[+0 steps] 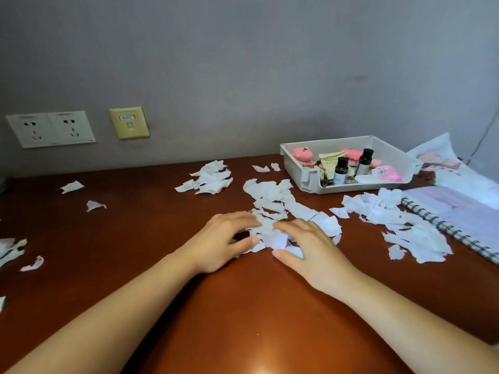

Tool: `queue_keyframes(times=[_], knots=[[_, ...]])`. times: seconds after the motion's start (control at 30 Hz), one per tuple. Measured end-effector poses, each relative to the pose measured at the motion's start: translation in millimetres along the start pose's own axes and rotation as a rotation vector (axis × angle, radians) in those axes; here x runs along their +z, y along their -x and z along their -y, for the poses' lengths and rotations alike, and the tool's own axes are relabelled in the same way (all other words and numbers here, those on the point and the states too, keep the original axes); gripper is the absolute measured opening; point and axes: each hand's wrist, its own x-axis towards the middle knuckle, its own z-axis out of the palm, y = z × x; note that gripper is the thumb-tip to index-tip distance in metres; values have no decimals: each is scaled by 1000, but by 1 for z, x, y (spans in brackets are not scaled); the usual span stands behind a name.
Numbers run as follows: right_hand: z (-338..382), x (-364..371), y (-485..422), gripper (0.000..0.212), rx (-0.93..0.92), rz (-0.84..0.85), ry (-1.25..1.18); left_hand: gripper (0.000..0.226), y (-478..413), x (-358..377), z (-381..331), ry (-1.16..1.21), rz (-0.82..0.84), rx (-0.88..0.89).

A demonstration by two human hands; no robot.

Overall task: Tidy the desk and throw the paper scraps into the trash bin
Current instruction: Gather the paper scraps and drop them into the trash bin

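Note:
White torn paper scraps lie all over the brown desk (151, 238). The middle heap of scraps (275, 201) runs from the desk's centre toward me. My left hand (224, 241) and my right hand (307, 252) rest on its near end from either side, fingers spread and slightly bent over the scraps, palms down. Another scrap pile (210, 179) lies further back, and a wide pile (399, 222) sits to the right. Single scraps (71, 187) are scattered at the left. No trash bin is in view.
A white plastic tray (305, 168) with small bottles and pink items stands at the back right. A spiral notebook (459, 220) and loose sheets (445, 160) lie at the right edge. Wall sockets (51, 129) sit on the grey wall behind the desk.

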Motion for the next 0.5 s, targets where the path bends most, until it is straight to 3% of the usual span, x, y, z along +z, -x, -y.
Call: queue_keyframes(times=[0.17, 0.5], knots=[[-2, 6, -22, 38, -26, -17, -41, 22, -3, 2, 7, 58, -119, -32], [-5, 5, -27, 20, -54, -121, -88, 26, -2, 3, 9, 43, -283, -91]])
